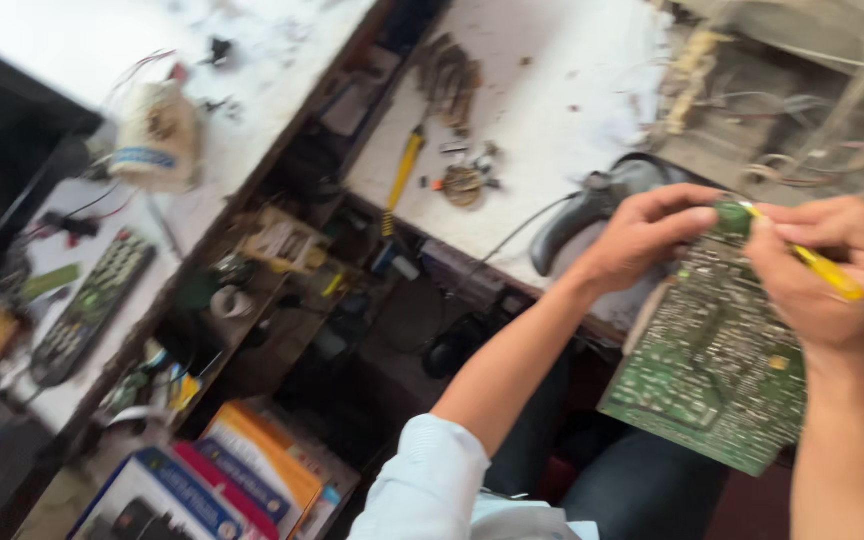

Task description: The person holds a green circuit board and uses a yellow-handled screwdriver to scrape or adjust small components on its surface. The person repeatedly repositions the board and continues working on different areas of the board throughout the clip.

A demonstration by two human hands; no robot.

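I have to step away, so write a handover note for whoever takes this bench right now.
Left hand: pinches the top edge of the green circuit board, which stands tilted over the lap.
Right hand: grips a yellow-handled tool, tip at the board's top edge beside the left fingers.
Nearby: a dark handled tool on the white bench behind the board, a remote control at far left.
Done or left: cannot tell; the picture is blurred and the tip is hidden.
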